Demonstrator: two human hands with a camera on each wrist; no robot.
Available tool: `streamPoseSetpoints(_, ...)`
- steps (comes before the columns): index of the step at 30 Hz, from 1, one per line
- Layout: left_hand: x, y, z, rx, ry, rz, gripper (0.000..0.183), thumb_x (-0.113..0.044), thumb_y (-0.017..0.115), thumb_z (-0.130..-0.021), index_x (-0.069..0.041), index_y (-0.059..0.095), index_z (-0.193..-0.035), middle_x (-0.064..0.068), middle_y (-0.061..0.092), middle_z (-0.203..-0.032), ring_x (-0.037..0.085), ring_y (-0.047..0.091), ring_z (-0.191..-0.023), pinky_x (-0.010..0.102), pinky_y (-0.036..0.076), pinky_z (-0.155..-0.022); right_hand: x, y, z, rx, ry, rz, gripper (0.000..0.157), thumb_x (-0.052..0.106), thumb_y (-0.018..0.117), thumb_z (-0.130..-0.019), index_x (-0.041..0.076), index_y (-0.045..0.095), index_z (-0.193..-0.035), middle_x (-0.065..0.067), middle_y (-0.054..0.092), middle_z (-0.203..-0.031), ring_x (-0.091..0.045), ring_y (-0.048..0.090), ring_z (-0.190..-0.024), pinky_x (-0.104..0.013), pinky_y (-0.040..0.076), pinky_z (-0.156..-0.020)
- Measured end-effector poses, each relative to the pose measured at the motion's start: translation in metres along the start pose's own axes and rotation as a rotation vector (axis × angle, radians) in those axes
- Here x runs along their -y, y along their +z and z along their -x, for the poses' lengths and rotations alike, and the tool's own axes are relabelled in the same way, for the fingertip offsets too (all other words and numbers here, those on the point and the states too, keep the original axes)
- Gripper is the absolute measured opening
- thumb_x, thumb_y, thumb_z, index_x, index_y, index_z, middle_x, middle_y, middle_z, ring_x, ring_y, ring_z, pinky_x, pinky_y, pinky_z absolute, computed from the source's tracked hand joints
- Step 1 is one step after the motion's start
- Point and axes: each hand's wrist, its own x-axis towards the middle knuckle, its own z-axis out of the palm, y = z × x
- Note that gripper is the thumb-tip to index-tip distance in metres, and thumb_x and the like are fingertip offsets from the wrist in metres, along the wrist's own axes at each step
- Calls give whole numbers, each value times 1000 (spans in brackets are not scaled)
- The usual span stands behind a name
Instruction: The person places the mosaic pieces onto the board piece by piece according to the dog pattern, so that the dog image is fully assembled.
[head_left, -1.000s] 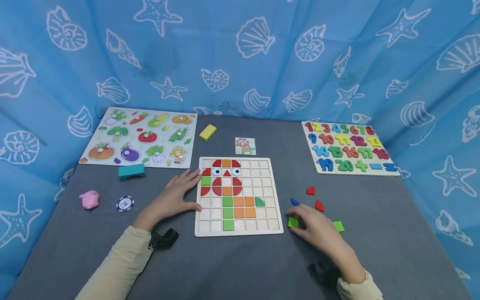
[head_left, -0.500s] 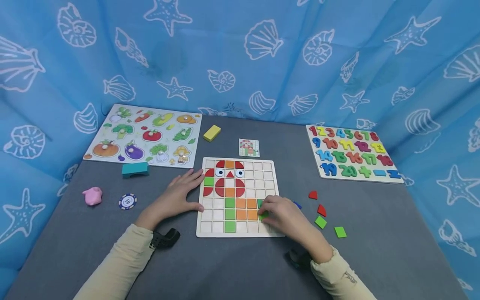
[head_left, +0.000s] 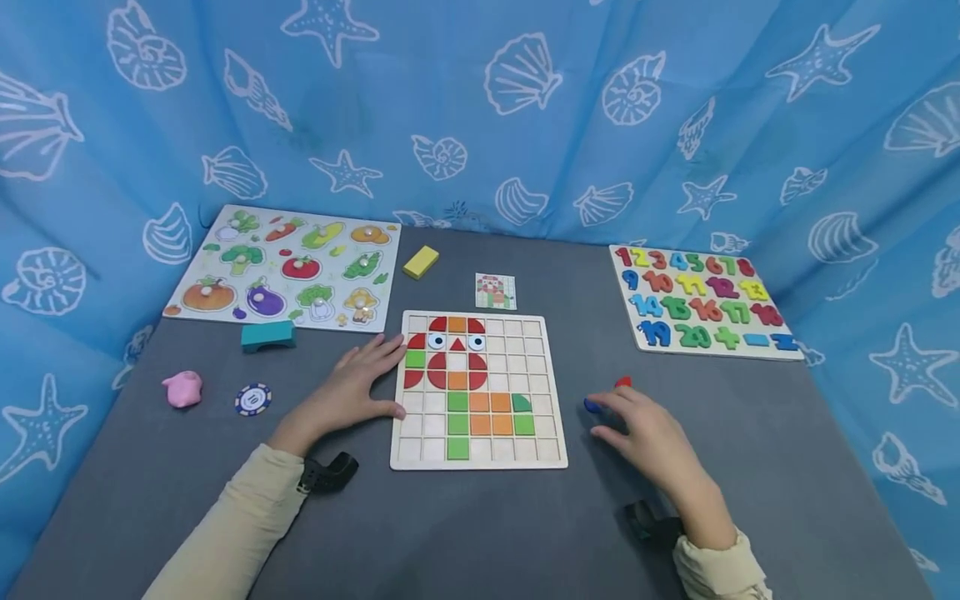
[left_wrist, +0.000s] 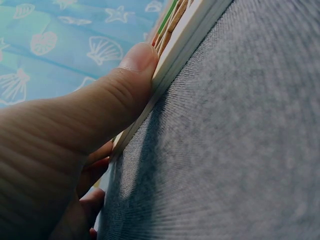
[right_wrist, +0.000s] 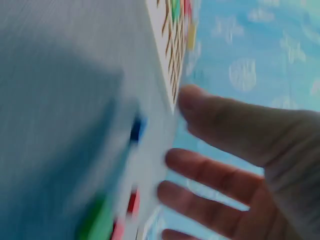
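A wooden grid board (head_left: pixel 555 454) carries red, orange, green and eye-printed tiles. My left hand (head_left: pixel 348 387) rests along the board's left edge, its fingers spread. In the left wrist view the thumb (left_wrist: pixel 137 62) touches the board's rim. To the right of the board, my right hand (head_left: pixel 645 433) hovers over small loose tiles, thumb and fingers apart. A blue tile (head_left: pixel 592 406) lies by its fingertips; in the right wrist view this blue tile (right_wrist: pixel 137 129) sits on the table. A red tile (head_left: pixel 624 382) peeks out beyond the hand, and a green tile (right_wrist: pixel 95 220) shows blurred.
Behind the board lies a picture card (head_left: pixel 495 292) beside a yellow block (head_left: pixel 421 262). A vegetable puzzle (head_left: pixel 198 275), teal block (head_left: pixel 268 335), pink pig figure (head_left: pixel 182 389) and poker chip (head_left: pixel 253 399) are on the left. A number puzzle (head_left: pixel 637 333) lies at the back right.
My right hand picked up a green square, set it on the board below the green quarter-round tile, let go and moved back right to the blue tile. The left hand stayed at the board's edge.
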Motion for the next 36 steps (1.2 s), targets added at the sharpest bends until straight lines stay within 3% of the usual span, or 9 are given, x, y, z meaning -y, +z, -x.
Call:
streamPoseSetpoints(3,1,-3,-4,-2,3,-19,95,-56,68,-65,-16,26,-141,0,19,-148,26,8,-136,53,7,-106,-19,-8,8,50,122,19,45,23,75,-70,11,61,-112,-3,57,-91,-17,53,-76,-36,45,-62)
streamPoseSetpoints(6,1,-5,-4,20,-9,-8,95,-56,67,-66,-16,25,-141,0,18,-148,26,7,-137,53,6,-106,-30,-11,16,91,191,21,45,20,75,-70,8,61,-111,-7,57,-93,-21,54,-80,-41,47,-66)
streamPoseSetpoints(10,1,-5,0,30,-29,4,95,-56,67,-66,-16,25,-141,-1,18,-148,25,6,-137,53,5,-106,-38,-8,20,105,227,43,44,19,77,-67,4,63,-106,-9,56,-94,-25,56,-83,-45,47,-68)
streamPoseSetpoints(19,1,-4,1,27,-32,-7,95,-58,66,-66,-17,25,-141,-1,18,-148,25,6,-137,53,5,-106,-38,-1,21,141,269,41,28,16,76,-68,9,65,-92,-2,56,-85,-16,53,-73,-38,46,-61)
streamPoseSetpoints(23,1,-5,0,29,-31,-15,95,-57,67,-66,-17,25,-141,-1,18,-148,25,6,-137,53,5,-106,-26,2,20,73,188,33,27,14,76,-67,10,65,-92,0,57,-84,-13,53,-71,-34,45,-60)
streamPoseSetpoints(28,1,-5,0,26,-29,-18,95,-56,67,-66,-17,25,-141,-1,18,-148,25,6,-137,53,5,-106,4,9,7,-10,-28,-38,30,16,77,-67,15,63,-94,6,58,-86,-8,53,-74,-28,48,-64)
streamPoseSetpoints(32,1,-3,-1,25,-36,-12,95,-57,67,-66,-17,25,-141,-1,18,-148,25,6,-137,53,5,-106,31,13,-6,31,-201,-98,31,21,76,-69,18,62,-97,10,58,-89,-5,53,-76,-25,49,-68)
streamPoseSetpoints(36,-1,-3,-1,28,-43,-11,95,-57,67,-66,-17,26,-141,-1,18,-148,25,6,-137,52,5,-106,48,17,-15,101,-306,-101,27,22,74,-71,19,64,-96,11,58,-89,-4,53,-77,-24,48,-70)
